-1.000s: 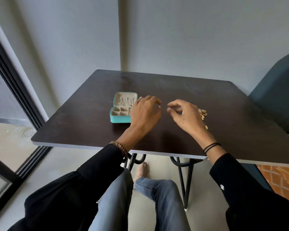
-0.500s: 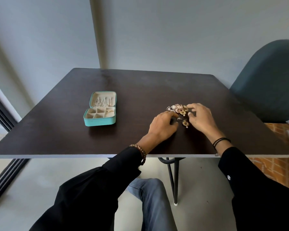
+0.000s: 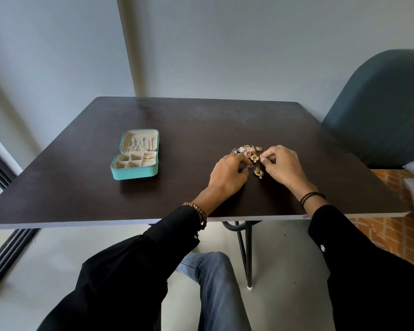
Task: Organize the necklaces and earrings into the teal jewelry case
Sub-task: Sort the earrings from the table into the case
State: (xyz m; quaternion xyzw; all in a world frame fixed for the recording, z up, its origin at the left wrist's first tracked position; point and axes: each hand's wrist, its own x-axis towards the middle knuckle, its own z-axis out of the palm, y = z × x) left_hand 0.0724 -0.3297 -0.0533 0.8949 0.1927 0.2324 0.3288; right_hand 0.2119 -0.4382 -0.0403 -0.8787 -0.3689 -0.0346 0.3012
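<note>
Teal jewelry case (image 3: 134, 173), open, sits on the left part of the dark wooden table (image 3: 177, 120), well apart from both hands. Lid interior: thin chains (image 3: 139, 145) hang in a row, so the necklaces appear to be stowed. Base tray: divided compartments with one gold item (image 3: 149, 157) in a right-hand cell; the other cells seem to show lining only. Outstanding stock: a heap of gold and rose-toned earrings (image 3: 247, 150) on the table to the right of centre, with a gold flower-shaped earring (image 3: 258, 172) lying just in front of it and a triangular earring (image 3: 249, 166) beside that. Left hand (image 3: 228, 174): fingers curled, tips at the triangular earring; whether they grip it cannot be told. Right hand (image 3: 282, 167): thumb and forefinger pinch a small gold piece (image 3: 262, 156) at the near edge of the heap, other fingers folded. Judgement: chains done, earrings barely begun; most of the sorting and carrying across to the case remains. Adjacent: beaded bracelet (image 3: 198, 211) on the left wrist, black bands (image 3: 311, 198) on the right, dark green chair (image 3: 380, 111) beyond the table's right corner.
</note>
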